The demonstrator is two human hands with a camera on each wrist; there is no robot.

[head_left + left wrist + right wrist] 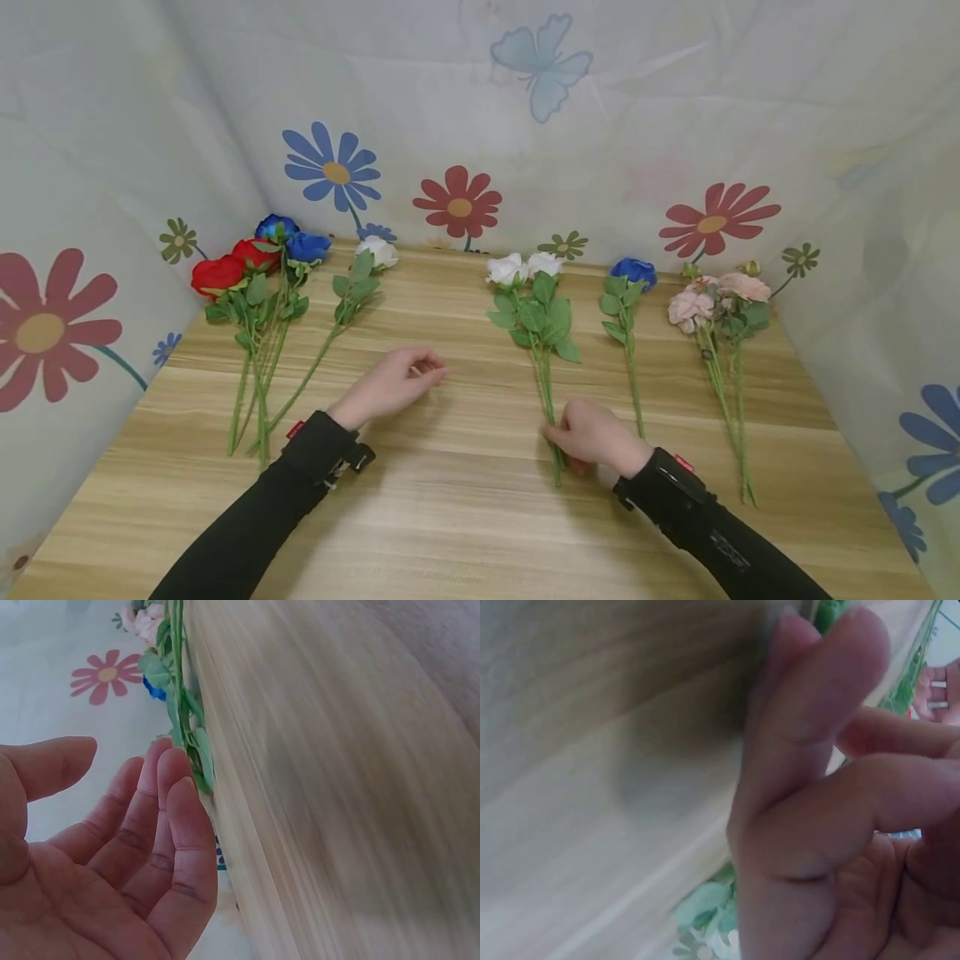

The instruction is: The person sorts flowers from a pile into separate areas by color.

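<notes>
Two white roses (532, 308) with green leaves and long stems lie side by side mid-table. My right hand (596, 437) is at their lower stems, its thumb and fingertips pinching them near the cut ends. In the right wrist view, curled fingers (810, 735) fill much of the picture, with a bit of green at the tips. My left hand (393, 383) hovers over the wood left of the white roses, holding nothing. Its fingers are loosely bent and the thumb stands apart in the left wrist view. A single white rose (360, 287) lies farther left.
Red roses (225, 271) and blue roses (306, 247) lie in a group at the back left, stems crossing. A lone blue rose (633, 273) and pale pink flowers (693, 308) lie to the right. Flower-printed cloth (450, 100) walls the wooden table (450, 517).
</notes>
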